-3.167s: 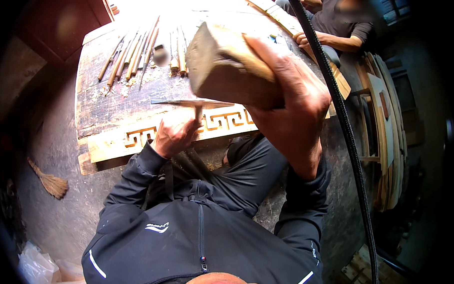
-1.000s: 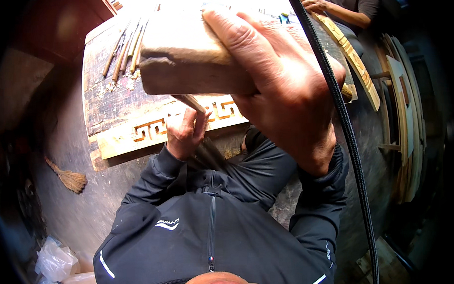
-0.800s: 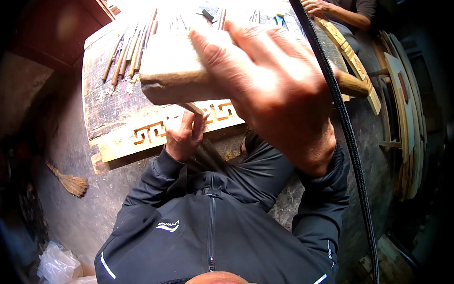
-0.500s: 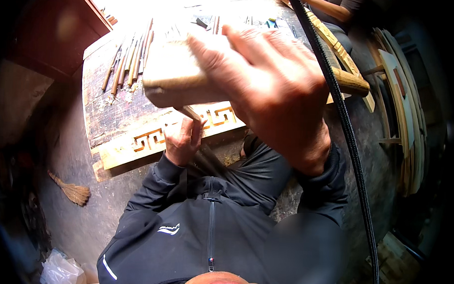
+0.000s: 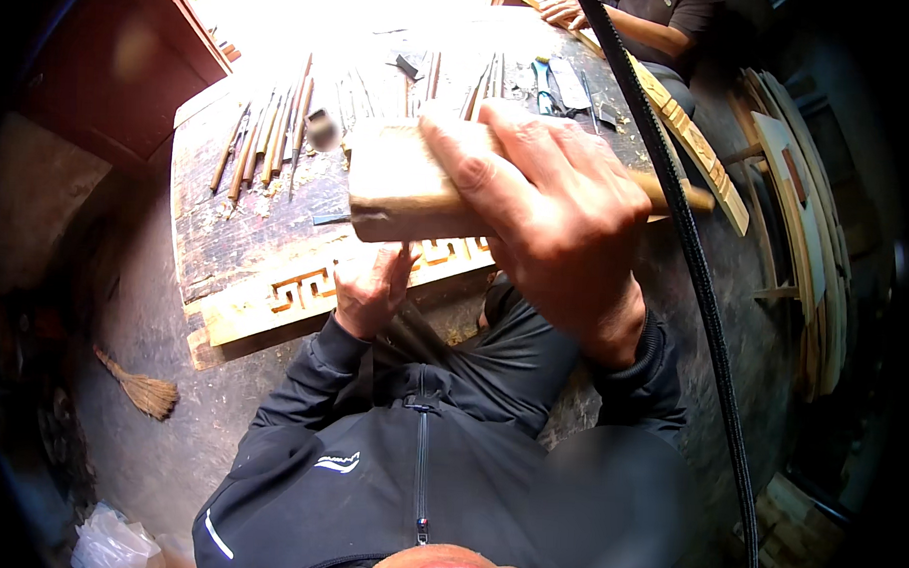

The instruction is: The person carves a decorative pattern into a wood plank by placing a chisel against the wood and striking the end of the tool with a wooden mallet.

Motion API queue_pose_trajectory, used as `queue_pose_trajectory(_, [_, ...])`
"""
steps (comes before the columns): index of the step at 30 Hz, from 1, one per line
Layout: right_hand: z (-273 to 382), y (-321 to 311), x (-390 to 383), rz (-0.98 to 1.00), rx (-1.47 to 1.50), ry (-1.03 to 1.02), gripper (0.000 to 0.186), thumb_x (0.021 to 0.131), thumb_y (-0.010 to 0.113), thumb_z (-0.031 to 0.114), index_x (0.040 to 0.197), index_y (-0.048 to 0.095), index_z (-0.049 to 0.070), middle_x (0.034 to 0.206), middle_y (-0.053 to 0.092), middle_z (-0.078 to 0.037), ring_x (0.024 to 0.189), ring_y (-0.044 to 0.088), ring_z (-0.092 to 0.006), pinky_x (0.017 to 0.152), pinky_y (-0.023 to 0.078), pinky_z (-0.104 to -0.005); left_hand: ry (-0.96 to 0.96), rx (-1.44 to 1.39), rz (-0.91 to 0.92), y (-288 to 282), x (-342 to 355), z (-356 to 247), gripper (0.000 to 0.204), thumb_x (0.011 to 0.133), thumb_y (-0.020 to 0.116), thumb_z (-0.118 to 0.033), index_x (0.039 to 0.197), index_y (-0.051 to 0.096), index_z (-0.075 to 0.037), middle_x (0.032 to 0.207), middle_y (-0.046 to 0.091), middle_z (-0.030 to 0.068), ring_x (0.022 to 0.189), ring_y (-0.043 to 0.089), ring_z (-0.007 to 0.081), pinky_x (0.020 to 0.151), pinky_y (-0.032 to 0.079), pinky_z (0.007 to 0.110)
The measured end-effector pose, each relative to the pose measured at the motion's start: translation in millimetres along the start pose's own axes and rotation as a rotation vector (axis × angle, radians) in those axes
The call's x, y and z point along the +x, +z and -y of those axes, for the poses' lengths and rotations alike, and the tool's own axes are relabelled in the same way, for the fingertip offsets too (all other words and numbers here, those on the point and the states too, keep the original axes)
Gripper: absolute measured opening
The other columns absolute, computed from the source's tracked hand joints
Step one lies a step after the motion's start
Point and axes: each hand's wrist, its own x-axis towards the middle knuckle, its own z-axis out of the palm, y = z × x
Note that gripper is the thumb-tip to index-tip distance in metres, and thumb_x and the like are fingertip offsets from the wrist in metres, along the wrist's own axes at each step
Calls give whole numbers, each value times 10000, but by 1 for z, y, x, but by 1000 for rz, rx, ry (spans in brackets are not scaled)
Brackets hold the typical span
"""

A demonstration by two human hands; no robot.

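Observation:
My right hand [image 5: 552,212] is closed around a wooden mallet [image 5: 407,197], gripping it where the handle meets the block-shaped head. The mallet is raised over the near side of the table. Just below its head, my left hand [image 5: 369,291] is closed at the front edge of a pale board [image 5: 243,322] carved with an angular fret pattern. A slim chisel is in the left fingers, judging by the shaft seen a moment ago; now the mallet head covers most of it. Part of the carving is hidden behind both hands.
Several carving tools [image 5: 264,137] lie on the worn wooden table [image 5: 210,255] among shavings, with a blue-handled brush [image 5: 542,82] farther right. Another person's hand [image 5: 562,7] rests by a long carved strip [image 5: 695,142]. A black cord [image 5: 692,232] hangs across the right side. A straw broom [image 5: 145,388] lies on the floor.
The mallet and my right hand have shifted, the head now farther right and lower in view. The chisel shaft above my left hand is covered now; that hand has barely moved.

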Motion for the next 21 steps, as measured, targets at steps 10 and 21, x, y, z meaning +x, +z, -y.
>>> queue_pose_trajectory(10, [-8,1,-32,35,201,192,727,792,990,19,1474,738,35,1317,816,-211,1232,809,-334,1063,631,-425,-549,-472,-201,3,-11,-8,108,1071,779,2,1164,727,20,860,809,102,735,766,139,678,600,287])
queue_pose_trajectory(21, [-3,17,-27,107,286,240,709,817,992,30,1477,736,28,1369,807,-197,1261,799,-303,1086,619,-407,-405,-366,-108,-2,-13,-3,192,1031,841,-38,1179,719,-24,852,738,113,712,731,202,650,579,349])
